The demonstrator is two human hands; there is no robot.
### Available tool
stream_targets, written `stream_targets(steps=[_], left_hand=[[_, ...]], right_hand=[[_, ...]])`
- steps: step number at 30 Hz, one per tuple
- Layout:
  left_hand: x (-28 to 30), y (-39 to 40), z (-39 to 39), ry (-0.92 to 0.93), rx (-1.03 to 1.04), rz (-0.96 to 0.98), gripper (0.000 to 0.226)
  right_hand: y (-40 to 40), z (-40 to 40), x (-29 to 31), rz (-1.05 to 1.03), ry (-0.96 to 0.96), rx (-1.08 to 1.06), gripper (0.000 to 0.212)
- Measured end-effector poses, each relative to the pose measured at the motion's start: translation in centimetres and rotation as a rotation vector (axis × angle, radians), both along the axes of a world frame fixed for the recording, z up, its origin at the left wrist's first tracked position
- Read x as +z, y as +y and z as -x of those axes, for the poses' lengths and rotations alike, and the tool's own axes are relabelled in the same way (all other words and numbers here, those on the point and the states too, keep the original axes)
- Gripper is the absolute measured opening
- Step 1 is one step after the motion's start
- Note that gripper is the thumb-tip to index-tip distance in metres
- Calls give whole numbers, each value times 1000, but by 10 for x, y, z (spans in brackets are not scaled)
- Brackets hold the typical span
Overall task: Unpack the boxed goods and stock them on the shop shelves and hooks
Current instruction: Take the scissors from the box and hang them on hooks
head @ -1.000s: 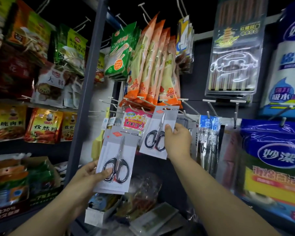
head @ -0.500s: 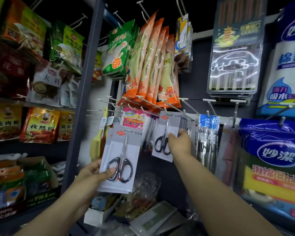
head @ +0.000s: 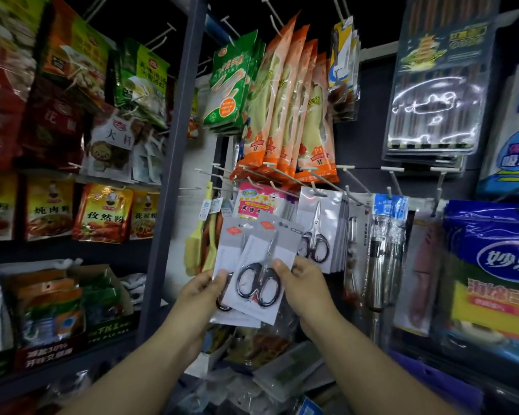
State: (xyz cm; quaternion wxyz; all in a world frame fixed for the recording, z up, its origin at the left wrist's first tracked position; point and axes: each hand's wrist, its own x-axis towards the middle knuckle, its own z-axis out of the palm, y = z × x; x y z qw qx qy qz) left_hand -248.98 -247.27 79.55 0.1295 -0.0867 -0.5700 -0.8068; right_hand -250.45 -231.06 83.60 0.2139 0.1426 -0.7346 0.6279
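Left hand (head: 203, 290): gripping a small fanned stack of grey-and-white carded scissor packs, thumb on the front of the rear card (head: 226, 259).
Right hand (head: 304, 284): pinching the right edge of the front carded pack of black-handled steel scissors (head: 259, 278), thumb on the face, fingers behind.
Where the goods are: both cards held together at chest height, just below and left of the hook row, not on anything yet.
Already stocked: one matching scissor card (head: 318, 232) hanging on a white wire peg hook (head: 319, 179), right behind the right hand's knuckles.
Neighbours: orange-and-yellow rubber glove packs (head: 288, 115) above, pink freshener sachet (head: 256, 202) to the left, clear-wrapped steel tools with a blue header (head: 387, 250) to the right.
Step, probably: peeling the front card off the stack for the next hang.
Risk 1: cards overlapping and slick, so pulling one could drag the rear one loose and drop it into the clutter below.
Risk 2: tiny hang slot at the card top, easy to miss the peg tip and crease or tear the card.
Risk 3: crowded pegs, so a clumsy reach could knock the hung card or the glove packs off.
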Motion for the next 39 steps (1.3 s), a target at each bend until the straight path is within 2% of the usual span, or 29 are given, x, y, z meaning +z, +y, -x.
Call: stream_targets(steps=[4,8,13,20,22,28,33,38,39], left_hand=[[-3,-7,2,-15,49,7,21],[-3,-13,4,-14,129,-6,20],[-3,-18,2,2,152,15,23],[-4,-31,-5,-6,150,-26,25],[-5,-35,-5,-5,144,-27,28],[-9,-36,-1,14,128,8,42],[-8,-30,-1,11,104,21,25],[-7,-23,-3,7,99,17,24],[-7,-22,-3,7,97,18,23]], right_hand=[[18,4,17,36,45,-111,9],[36,10,49,-121,119,-321,22],[38,22,71,-263,156,-445,40],[34,30,78,-213,235,-481,34],[36,34,77,-203,219,-503,38],[44,50,70,-154,103,-499,26],[52,58,64,-112,39,-532,34],[53,53,62,-89,55,-540,13],[51,49,60,-57,72,-542,19]])
